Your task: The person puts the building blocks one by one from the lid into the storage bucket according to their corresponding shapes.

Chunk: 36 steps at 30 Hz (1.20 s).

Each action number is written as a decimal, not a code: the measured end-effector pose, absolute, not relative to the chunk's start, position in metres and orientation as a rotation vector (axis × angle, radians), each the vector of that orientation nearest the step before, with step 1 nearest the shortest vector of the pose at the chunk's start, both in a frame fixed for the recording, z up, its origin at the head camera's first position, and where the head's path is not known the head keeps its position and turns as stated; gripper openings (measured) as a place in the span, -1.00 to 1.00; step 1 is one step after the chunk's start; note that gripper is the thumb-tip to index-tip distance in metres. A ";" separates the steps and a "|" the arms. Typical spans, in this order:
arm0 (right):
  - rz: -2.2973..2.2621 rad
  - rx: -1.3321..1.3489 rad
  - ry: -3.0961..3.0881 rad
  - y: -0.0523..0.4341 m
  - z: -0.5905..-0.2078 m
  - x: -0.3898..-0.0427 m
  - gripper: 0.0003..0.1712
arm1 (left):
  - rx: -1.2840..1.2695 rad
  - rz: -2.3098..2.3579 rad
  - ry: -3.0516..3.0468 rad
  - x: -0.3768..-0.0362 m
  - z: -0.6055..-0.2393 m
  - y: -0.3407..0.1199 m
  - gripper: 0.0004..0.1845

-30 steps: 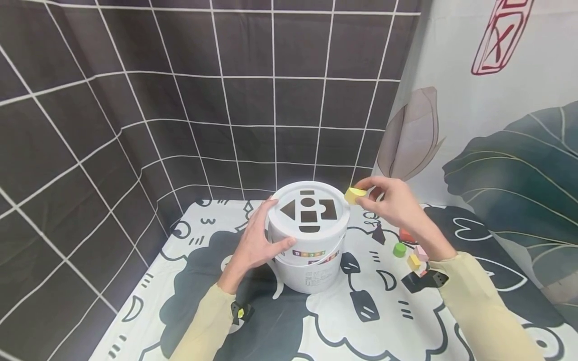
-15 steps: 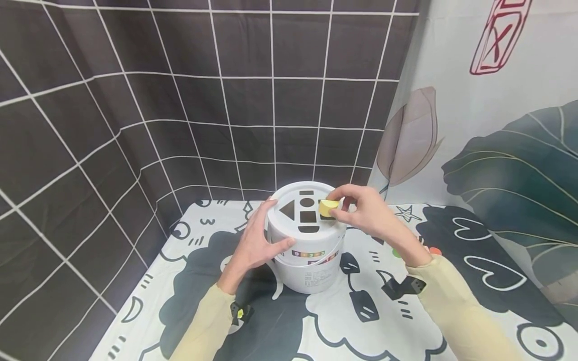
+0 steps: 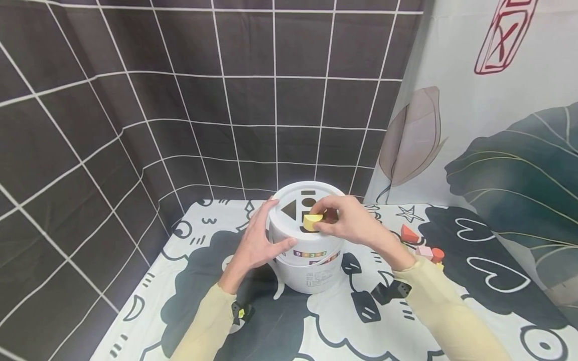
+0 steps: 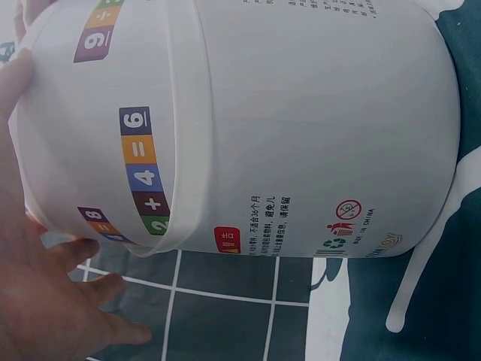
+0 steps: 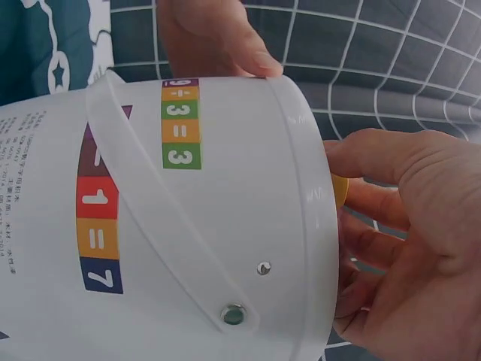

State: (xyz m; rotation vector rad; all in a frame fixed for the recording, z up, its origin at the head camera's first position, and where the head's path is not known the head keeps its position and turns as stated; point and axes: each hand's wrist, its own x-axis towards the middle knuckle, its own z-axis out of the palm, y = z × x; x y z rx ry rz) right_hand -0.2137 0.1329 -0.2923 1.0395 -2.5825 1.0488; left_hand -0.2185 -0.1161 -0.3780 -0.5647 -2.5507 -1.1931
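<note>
A white bucket [image 3: 311,271] with a shape-sorter lid [image 3: 289,228] stands on the patterned tablecloth. My left hand [image 3: 258,241] grips the bucket's left side, thumb on the front and fingers round the lid's rim. My right hand [image 3: 345,221] pinches a yellow block [image 3: 312,221] just over the dark cut-out holes in the middle of the lid. In the left wrist view the bucket [image 4: 301,128] fills the frame beside my left hand's palm [image 4: 45,301]. The right wrist view shows the bucket's wall [image 5: 188,226], the right hand [image 5: 409,226] and an edge of the yellow block [image 5: 340,189].
Loose blocks lie on the cloth to the right: a red triangle [image 3: 408,233], a pink block [image 3: 424,250] and an orange cylinder [image 3: 437,254]. A dark tiled backdrop [image 3: 180,100] closes the back and left; a leaf-print curtain [image 3: 506,165] hangs at the right.
My right hand has carried the yellow block leftward from beside the bucket to over the lid's middle holes. The left hand has kept its hold on the bucket.
</note>
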 end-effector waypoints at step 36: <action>1.078 0.837 -2.568 0.168 -0.293 -0.218 -0.86 | -0.581 -1.191 -2.511 -0.221 -0.381 -0.116 0.03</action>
